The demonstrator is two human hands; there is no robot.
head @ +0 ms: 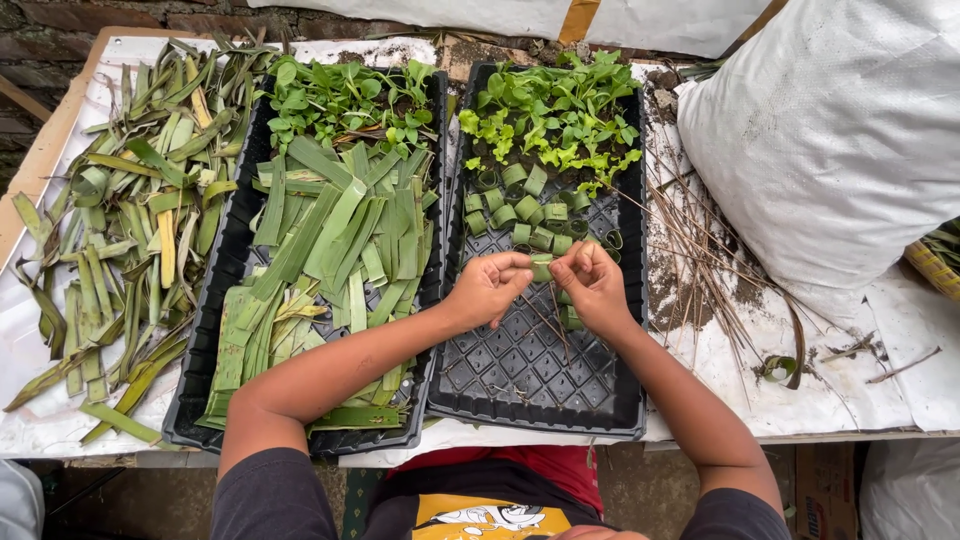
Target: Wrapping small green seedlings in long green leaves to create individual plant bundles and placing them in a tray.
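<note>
A person is bending a short strip of green leaf (541, 266) into a ring, working over a black plastic seedling tray (610, 400) on a cloth-covered counter (860, 390). The left hand (489, 288) and the right hand (592, 285) are meeting above the tray's middle, and the fingers (516, 264) of both are pinching the strip's two ends, pressed together around it with the green showing between the thumbs. A thin dry stick (556, 318) is hanging just below the right fingers; whether it is pinned through the strip cannot be told.

The strip is looking light, thin and pliant, the kind of leaf that curls without snapping across but may split along its grain if pulled hard. Judging by its width, it is best taken at the overlapping ends, with fingertips only, since squeezing the middle would flatten the loop.

Just beyond the fingers, finished leaf rings (520, 212) are standing in the tray's cells, and farther out young green seedlings (550, 115) are filling the far rows. To the left of the fingers, a second black tray (205, 345) is carrying a stack of cut leaf strips (330, 250) and more seedlings, while leaf offcuts (120, 220) are lying spread well out to the left. To the right of the fingers, loose dry sticks (700, 270) are scattered over spilled soil beside a large white sack (830, 150), with one more leaf ring (775, 368) lying alone near the edge.
</note>
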